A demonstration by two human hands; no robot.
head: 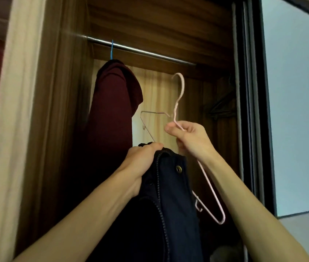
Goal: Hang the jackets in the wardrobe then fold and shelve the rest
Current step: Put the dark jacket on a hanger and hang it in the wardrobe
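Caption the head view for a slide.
Left hand grips a navy jacket while the right hand holds a pink hanger below the wardrobe rail, beside a hung maroon garment.

Hoodie (112, 103) on rail (140, 51), left of hanger (180, 95).

Two jackets: one maroon hooded fabric jacket (112, 103), one dark navy zipped jacket (172, 195); two clear hangers: one pink wire hanger (180, 95), one blue wire hanger (112, 50); one steel rail (149, 52); dark corner hangers (223, 107) too dim to count.

Right hand (189, 138) pinching pink hanger (179, 95), left hand (142, 159) gripping navy jacket (170, 195) — wardrobe rail (149, 52) above
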